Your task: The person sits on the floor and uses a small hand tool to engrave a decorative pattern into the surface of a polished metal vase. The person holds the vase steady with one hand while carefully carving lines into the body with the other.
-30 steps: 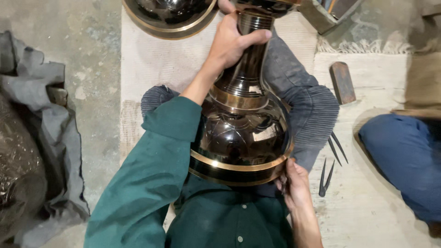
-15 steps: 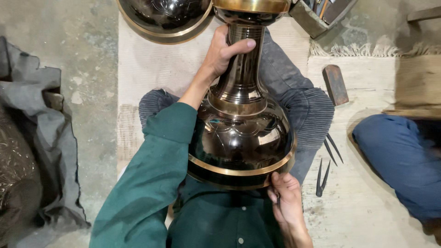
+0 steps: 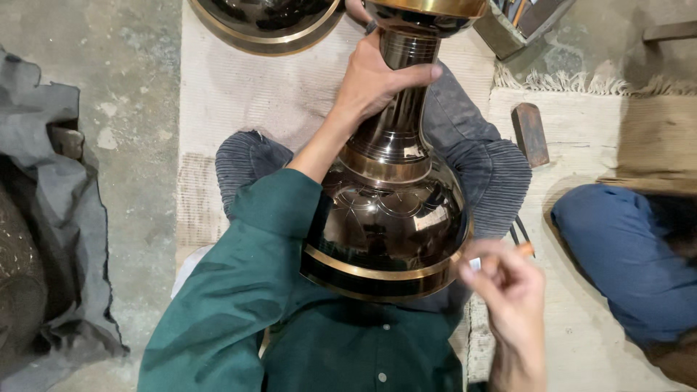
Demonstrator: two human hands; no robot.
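Dark metal vase (image 3: pixel 392 218) lies across the lap, centre frame, long axis running up-frame, neck pointing away from the body. Left hand (image 3: pixel 374 80) wrapped around the neck, fingers closed. Right hand (image 3: pixel 508 287), lower right just beside the gold-banded base, pinches a small orange-tipped tool (image 3: pixel 524 249); blurred.

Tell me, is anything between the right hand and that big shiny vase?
Nothing visible is. The right hand hovers beside the vase at its gold-banded base, with only a small gap. The left hand grips its neck.
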